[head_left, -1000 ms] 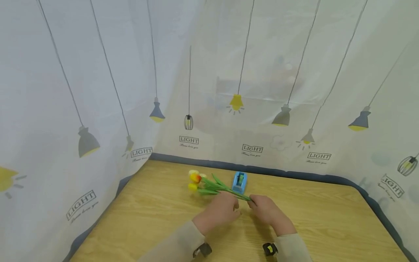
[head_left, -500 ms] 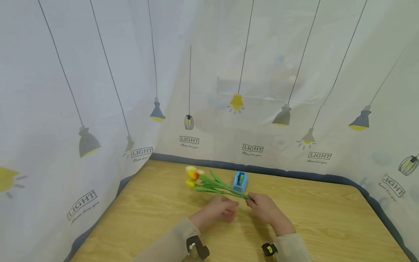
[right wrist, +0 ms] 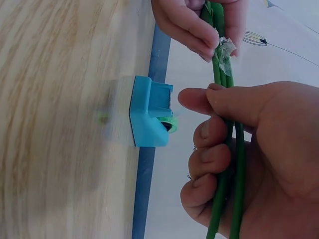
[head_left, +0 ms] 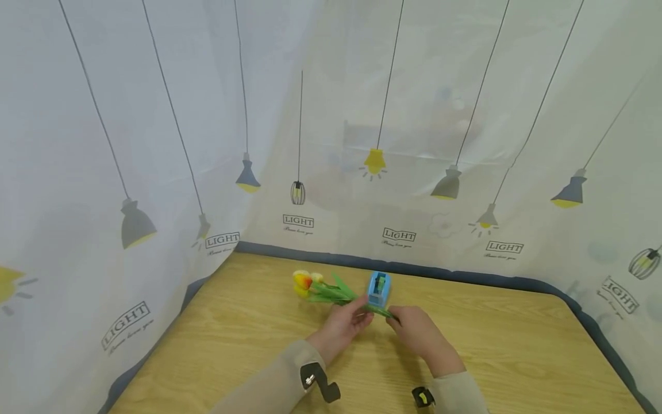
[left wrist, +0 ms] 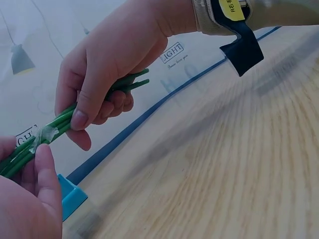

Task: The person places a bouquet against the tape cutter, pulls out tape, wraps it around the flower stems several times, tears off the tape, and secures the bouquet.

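Wooden counter [head_left: 243, 356] before a pale cloth [head_left: 331, 34], and a bunch of tulips [head_left: 336, 292] held above it

Behind the counter hung the pale cloth, printed with lamps [head_left: 374, 161] on long thin cords and with the word LIGHT in small frames. A dark blue band [head_left: 320, 256] ran along its lower edge, at the far side of the counter.

The bunch of tulips was over the far part of the counter, lying almost level in the grasp of both hands. Its flower heads [head_left: 304, 280], coloured yellow, orange-red and cream, pointed to the left. The right hand [head_left: 419, 334] had its fingers curled firmly round the lower part of the green stems [right wrist: 240, 159]. The left hand [head_left: 341, 329] pinched the same stems higher up, between thumb and fingers. Just beside the left fingertips, between the two hands, a crumpled piece of clear tape [right wrist: 226, 55] clung to the stems; whether it went fully around them, I could not tell.

One blue tape dispenser [head_left: 379, 287] stood on the counter close beyond the stems, with a green roll [right wrist: 170, 122] inside and a toothed cutting edge. Beige sleeves [head_left: 269, 374] covered the forearms, and a black mount [left wrist: 242, 52] was fixed at each wrist.
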Tool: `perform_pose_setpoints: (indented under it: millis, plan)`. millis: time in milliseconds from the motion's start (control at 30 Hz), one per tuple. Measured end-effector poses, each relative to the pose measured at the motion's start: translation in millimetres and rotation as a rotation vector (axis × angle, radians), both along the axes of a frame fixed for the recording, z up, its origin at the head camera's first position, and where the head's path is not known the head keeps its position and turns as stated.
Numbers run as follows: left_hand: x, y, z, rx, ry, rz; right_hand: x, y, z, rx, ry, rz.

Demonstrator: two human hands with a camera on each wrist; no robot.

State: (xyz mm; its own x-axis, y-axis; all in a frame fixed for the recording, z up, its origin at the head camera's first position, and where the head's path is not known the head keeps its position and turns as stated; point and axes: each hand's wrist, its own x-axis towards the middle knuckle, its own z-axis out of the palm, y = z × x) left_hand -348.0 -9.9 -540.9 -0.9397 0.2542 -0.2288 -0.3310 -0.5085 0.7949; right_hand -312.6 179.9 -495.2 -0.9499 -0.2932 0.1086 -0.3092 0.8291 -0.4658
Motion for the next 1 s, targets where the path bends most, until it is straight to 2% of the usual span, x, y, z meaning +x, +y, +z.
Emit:
perform_pose_setpoints:
  millis: [167,333,433,633,1000]
  plan:
    - [0.7,-2,2.2,0.03,0.011,-0.007,4.5,-1,7.0,0.009,0.041,0.007]
    - [1.8,-3,4.7,0.018,0.017,-0.019,8.7,-2,13.8,0.023,0.055,-0.009]
    - [2.8,-4,4.3,0.006,0.017,-0.022,7.1,-1,11.5,0.019,0.034,-0.013]
    - [3.9,-4,1.2,-0.015,0.021,-0.024,2.3,2,4.9,-0.039,-0.076,-0.036]
    - [9.9,-2,2.1,0.059,0.005,-0.014,1.3,5,7.0,-0.056,-0.081,-0.025]
